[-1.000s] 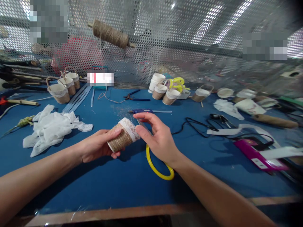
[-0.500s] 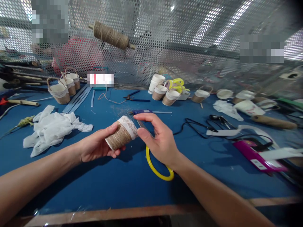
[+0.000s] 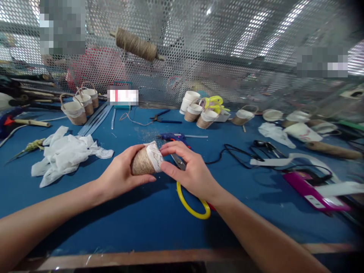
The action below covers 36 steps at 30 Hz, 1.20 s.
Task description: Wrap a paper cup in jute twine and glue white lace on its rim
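A small paper cup (image 3: 145,160), wrapped in brown twine with a white lace band at its rim, lies tilted on its side above the table. My left hand (image 3: 121,167) is wrapped round its base, thumb along the lower side. At the mouth end my right hand (image 3: 193,170) grips the lace rim between thumb and fingertips; the inside of the cup is hidden. Partly covered by the right hand, a pair of scissors (image 3: 180,197) with a yellow handle lies on the table. Just behind the hands rests a blue glue gun (image 3: 173,137) with a clear stick in it.
White lace (image 3: 62,155) is heaped at left. Finished little twine buckets (image 3: 75,113) stand at back left, others (image 3: 207,119) at back centre. Pliers (image 3: 165,116), glue sticks (image 3: 96,119), a black cable (image 3: 227,151) and a magenta power strip (image 3: 313,191) lie about. A mesh screen rises behind.
The cup has been turned in my left hand, whose thumb moved from the top to the lower side. My right fingers have closed in on the lace rim.
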{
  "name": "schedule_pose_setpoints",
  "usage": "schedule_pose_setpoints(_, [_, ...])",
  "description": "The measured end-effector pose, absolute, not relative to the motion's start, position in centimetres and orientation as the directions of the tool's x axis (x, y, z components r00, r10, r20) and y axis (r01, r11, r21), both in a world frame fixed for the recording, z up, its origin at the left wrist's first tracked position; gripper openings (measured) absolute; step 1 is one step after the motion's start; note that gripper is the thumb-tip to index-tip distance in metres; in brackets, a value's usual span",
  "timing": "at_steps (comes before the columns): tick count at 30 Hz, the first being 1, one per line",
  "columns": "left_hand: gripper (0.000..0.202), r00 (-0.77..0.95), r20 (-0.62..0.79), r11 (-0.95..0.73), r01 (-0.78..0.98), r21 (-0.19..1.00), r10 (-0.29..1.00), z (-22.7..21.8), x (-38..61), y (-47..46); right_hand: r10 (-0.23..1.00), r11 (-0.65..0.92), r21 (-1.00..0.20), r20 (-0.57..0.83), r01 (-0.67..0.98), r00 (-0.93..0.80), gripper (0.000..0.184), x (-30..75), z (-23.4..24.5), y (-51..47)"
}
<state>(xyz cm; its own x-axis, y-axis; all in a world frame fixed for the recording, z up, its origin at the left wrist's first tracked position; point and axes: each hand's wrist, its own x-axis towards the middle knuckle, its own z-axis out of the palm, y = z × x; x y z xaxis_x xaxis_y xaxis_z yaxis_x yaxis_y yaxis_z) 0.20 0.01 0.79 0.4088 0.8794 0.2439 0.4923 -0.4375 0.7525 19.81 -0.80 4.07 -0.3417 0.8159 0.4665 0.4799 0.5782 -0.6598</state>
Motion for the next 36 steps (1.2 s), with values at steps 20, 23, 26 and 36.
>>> schedule_pose_setpoints(20, [0.062, 0.519, 0.376, -0.639, 0.669, 0.379, 0.767, -0.03, 0.04, 0.24, 0.903, 0.429, -0.765, 0.377, 0.480, -0.207, 0.006, 19.54, 3.17, -0.66])
schedule_pose_setpoints(23, [0.063, 0.519, 0.368, -0.634, 0.677, 0.374, 0.771, 0.03, 0.00, 0.35, 0.878, 0.479, -0.760, 0.417, 0.439, -0.235, 0.003, 19.54, 3.17, -0.64])
schedule_pose_setpoints(26, [0.064, 0.517, 0.362, -0.629, 0.684, 0.370, 0.775, 0.13, -0.06, 0.51, 0.865, 0.500, -0.762, 0.428, 0.411, -0.260, 0.006, 19.59, 3.30, -0.66])
schedule_pose_setpoints(36, [0.057, 0.537, 0.416, -0.658, 0.714, 0.238, 0.734, 0.39, -0.08, 0.45, 0.865, 0.502, -0.751, 0.420, 0.429, -0.276, 0.004, 19.42, 3.08, -0.60])
